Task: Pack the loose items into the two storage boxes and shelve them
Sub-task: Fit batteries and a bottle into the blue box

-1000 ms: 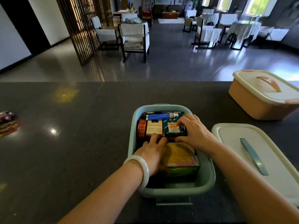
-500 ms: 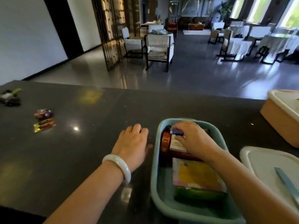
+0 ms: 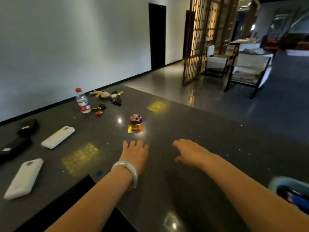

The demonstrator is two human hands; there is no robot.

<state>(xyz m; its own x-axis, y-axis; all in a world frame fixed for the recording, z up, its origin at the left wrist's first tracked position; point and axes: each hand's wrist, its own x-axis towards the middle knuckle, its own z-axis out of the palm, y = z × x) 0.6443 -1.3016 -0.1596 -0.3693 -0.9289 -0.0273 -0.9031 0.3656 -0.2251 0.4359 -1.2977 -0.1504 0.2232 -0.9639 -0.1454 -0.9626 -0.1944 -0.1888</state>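
Observation:
My left hand [image 3: 135,153], with a pale bangle on the wrist, stretches over the dark counter, fingers apart and empty. My right hand [image 3: 187,152] hovers beside it, also empty with fingers spread. Just beyond my left fingertips lies a yellow and red packet [image 3: 135,128], and behind it a small pink and purple pack [image 3: 136,118]. The teal storage box [image 3: 291,190] shows only as a blurred corner at the lower right, with items inside it. Two white flat cases [image 3: 58,137] [image 3: 23,179] lie at the left.
Farther back on the counter stand a water bottle [image 3: 83,101], a plush toy [image 3: 100,94], keys and small trinkets [image 3: 116,100]. Black pouches [image 3: 27,127] lie at the far left. The counter's far edge [image 3: 217,113] drops to a floor with chairs [image 3: 247,71].
The view has swung left, away from the teal box. Both hands have left the box and now reach over the open counter toward the small packets.

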